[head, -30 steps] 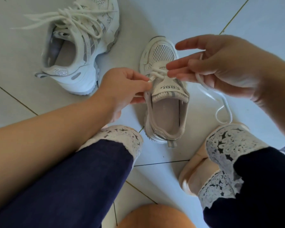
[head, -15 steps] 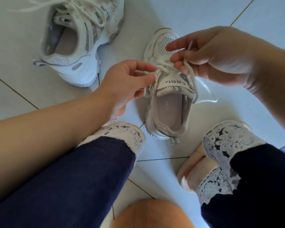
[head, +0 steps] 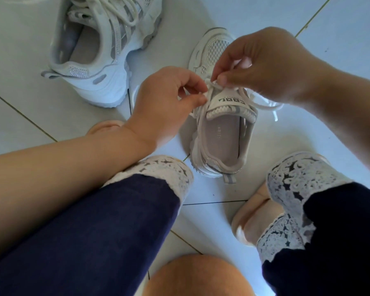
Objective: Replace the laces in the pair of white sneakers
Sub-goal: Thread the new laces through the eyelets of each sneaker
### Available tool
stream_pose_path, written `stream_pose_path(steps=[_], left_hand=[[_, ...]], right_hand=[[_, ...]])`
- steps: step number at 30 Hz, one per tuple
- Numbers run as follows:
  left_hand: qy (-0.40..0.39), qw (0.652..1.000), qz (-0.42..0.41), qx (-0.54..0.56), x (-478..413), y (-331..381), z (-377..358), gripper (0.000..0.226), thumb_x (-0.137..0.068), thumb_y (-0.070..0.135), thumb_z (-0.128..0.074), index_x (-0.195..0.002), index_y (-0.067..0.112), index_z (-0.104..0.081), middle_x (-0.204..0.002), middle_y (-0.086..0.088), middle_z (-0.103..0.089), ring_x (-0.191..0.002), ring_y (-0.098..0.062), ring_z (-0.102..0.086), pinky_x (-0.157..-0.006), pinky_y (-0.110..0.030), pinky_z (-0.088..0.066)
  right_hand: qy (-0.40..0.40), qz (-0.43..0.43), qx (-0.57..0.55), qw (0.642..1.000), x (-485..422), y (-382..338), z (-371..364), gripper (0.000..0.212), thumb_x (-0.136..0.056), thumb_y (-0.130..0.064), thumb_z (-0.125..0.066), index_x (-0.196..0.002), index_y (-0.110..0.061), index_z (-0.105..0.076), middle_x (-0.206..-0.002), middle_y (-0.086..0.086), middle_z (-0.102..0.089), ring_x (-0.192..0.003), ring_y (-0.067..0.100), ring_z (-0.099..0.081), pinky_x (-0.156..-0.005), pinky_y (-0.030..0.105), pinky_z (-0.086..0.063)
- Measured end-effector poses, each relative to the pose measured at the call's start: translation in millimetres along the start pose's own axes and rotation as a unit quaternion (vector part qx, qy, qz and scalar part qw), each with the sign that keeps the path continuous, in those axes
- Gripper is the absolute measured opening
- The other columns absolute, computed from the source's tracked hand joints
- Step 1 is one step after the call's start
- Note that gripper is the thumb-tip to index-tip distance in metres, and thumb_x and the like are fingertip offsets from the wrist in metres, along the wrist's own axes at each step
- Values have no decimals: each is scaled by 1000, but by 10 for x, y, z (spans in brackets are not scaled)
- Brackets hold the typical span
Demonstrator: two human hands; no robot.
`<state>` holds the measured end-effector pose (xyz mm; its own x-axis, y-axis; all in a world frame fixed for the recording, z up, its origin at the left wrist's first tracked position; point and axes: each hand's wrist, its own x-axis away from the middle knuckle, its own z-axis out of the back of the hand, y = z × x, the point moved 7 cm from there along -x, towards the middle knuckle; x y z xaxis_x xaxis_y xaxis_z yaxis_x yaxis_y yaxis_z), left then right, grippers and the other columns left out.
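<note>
Pinching the lace over the sneaker with left hand and right hand, I risk slack if either slips.

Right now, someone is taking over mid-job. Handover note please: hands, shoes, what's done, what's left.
Left hand: pinches the lace at the left top of the near sneaker.
Right hand: pinches the lace just above the tongue.
Near sneaker: on the floor between the feet, one lace end trailing to its right.
Far sneaker: upper left, laced; the frame edge hides whether it is tied.
Done: near sneaker's lace reaches the tongue top.
Left: probably tie it, then check the far one.
</note>
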<state>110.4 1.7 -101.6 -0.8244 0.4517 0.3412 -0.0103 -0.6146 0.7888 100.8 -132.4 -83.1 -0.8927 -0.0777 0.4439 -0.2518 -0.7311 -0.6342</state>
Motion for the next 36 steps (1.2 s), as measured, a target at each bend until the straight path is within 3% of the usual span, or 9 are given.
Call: stream_pose_path(steps=[5,7,9,14,20,24,30,36], left_hand=[[-15,998,42,44,-16,-45,-39,18,-77,9,-69,-76,23,-58,-68,15,-52,-59,2,-44,-61,-7,-36],[-23,994,62,89,-7,-74,-54,23,-78,4,-68,-73,23,-56,-69,12,-53,-57,4,-46,-62,-6,-39],[-22,987,76,138,10,-93,-66,27,-77,-2,-66,-72,23,-54,-68,7,-54,-56,5,-48,-62,-7,-42],[-3,977,99,187,43,-145,-90,28,-77,-4,-65,-72,21,-55,-67,4,-56,-59,-1,-51,-61,-10,-44],[16,972,112,204,60,-175,-100,27,-76,-3,-67,-73,21,-55,-67,4,-56,-60,-4,-51,-56,-9,-39],[20,972,117,203,67,-176,-90,24,-76,0,-68,-73,20,-56,-65,5,-55,-51,5,-48,-52,-6,-36],[16,971,127,203,76,-185,-93,21,-77,2,-68,-74,19,-56,-64,5,-56,-48,7,-50,-51,-5,-36],[16,973,127,193,83,-197,-92,20,-78,5,-69,-74,21,-57,-64,5,-56,-49,6,-49,-52,-7,-37]], right_hand=[[9,39,46,998,-32,-55,-32,10,-77,-20,-67,-83,-28,-67,-67,-26,-51,-63,-16,-48,-64,-1,-29],[14,47,66,997,-50,-70,-47,10,-76,-20,-67,-84,-25,-67,-69,-26,-50,-63,-3,-48,-64,-2,-29],[14,58,84,995,-67,-97,-74,9,-77,-20,-67,-84,-23,-68,-69,-25,-49,-73,-4,-45,-64,-2,-28],[12,73,109,991,-96,-136,-109,9,-77,-19,-66,-85,-22,-69,-71,-19,-47,-76,0,-44,-65,14,-27],[16,76,129,989,-142,-135,-129,10,-77,-18,-66,-87,-20,-69,-79,-10,-53,-77,5,-46,-62,15,-26],[14,88,155,984,-172,-157,-147,10,-78,-18,-65,-87,-19,-68,-82,-8,-53,-78,7,-46,-63,16,-25],[11,100,181,978,-181,-191,-169,11,-78,-16,-63,-88,-19,-67,-89,-3,-49,-83,16,-50,-71,25,-33],[-11,104,167,980,-181,-175,-190,8,-80,-15,-62,-85,-22,-64,-89,-3,-51,-83,13,-48,-69,23,-32]])
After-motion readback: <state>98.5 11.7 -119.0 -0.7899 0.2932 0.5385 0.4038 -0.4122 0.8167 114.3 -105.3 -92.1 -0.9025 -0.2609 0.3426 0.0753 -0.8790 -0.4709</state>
